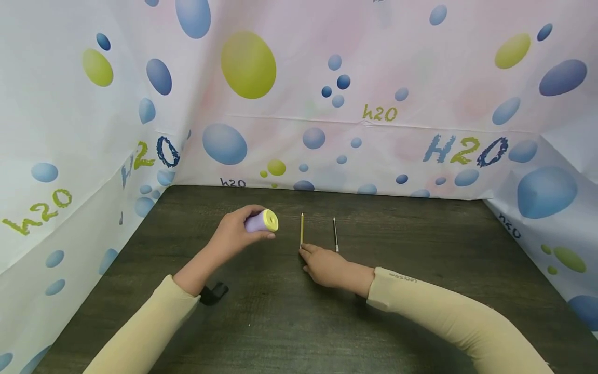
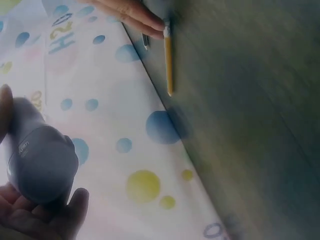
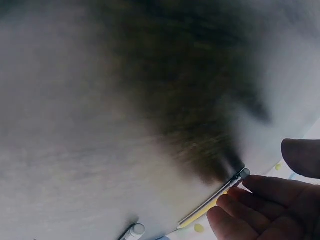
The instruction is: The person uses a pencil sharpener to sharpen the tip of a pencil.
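Observation:
My left hand (image 1: 235, 227) grips a lavender cylinder (image 1: 254, 223) above the table, fingers and thumb wrapped around its sides. Its yellow end, with a small dark mark in the middle, faces right in the head view. In the left wrist view, the cylinder's (image 2: 42, 162) rounded other end shows. My right hand (image 1: 327, 266) reaches across from the right, its fingertips at the near end of a yellow pencil (image 1: 301, 228). In the right wrist view its thumb stands apart from the fingers. To the pencil's right lies a slim dark pencil or pen (image 1: 335, 234) with a white near end.
A dark wooden table (image 1: 420, 311) lies beneath both hands. A white sheet (image 1: 299, 93) printed with bubbles and "H2O" lettering rises along the table's back and sides. Beside my left wrist shows a black piece (image 1: 215, 293).

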`<state>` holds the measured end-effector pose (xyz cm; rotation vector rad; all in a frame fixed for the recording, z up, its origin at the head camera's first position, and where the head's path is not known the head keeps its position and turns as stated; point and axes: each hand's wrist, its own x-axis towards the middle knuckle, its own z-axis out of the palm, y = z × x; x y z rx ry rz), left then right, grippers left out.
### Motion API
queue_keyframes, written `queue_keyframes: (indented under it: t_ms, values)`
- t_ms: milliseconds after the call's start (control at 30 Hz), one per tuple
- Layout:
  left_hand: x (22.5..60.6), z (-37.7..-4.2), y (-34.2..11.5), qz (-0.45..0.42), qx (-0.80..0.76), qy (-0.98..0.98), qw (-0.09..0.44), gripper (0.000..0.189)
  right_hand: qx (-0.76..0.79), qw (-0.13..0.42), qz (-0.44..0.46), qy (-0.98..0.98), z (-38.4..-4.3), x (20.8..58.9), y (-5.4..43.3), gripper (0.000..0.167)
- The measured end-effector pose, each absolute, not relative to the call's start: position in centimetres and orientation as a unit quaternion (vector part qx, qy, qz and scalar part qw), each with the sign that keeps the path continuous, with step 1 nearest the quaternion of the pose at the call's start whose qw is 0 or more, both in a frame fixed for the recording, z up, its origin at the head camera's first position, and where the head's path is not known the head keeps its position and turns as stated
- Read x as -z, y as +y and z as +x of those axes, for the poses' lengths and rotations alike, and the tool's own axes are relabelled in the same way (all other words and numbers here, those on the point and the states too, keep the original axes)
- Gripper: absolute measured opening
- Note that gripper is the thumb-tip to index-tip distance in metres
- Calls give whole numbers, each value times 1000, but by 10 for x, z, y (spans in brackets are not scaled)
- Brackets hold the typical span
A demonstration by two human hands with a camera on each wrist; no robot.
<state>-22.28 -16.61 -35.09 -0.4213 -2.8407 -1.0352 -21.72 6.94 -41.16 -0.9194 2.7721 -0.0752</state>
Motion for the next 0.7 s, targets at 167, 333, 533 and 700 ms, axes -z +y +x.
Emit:
queue_keyframes:
  t_ms: [167, 333, 533, 700]
  values:
    - [351, -239, -169, -101, 390, -915, 21, 67, 28, 114, -310, 944, -219, 414, 68, 49]
    - [352, -254, -171, -83, 431, -899, 11, 68, 28, 113, -313, 943, -220, 416, 69, 50]
    - [353, -267, -172, -77, 467, -881, 11, 67, 33, 116, -314, 942, -220, 416, 70, 50]
    - [356, -279, -173, -59, 481, -875, 0, 70, 39, 114, -313, 942, -220, 416, 70, 50]
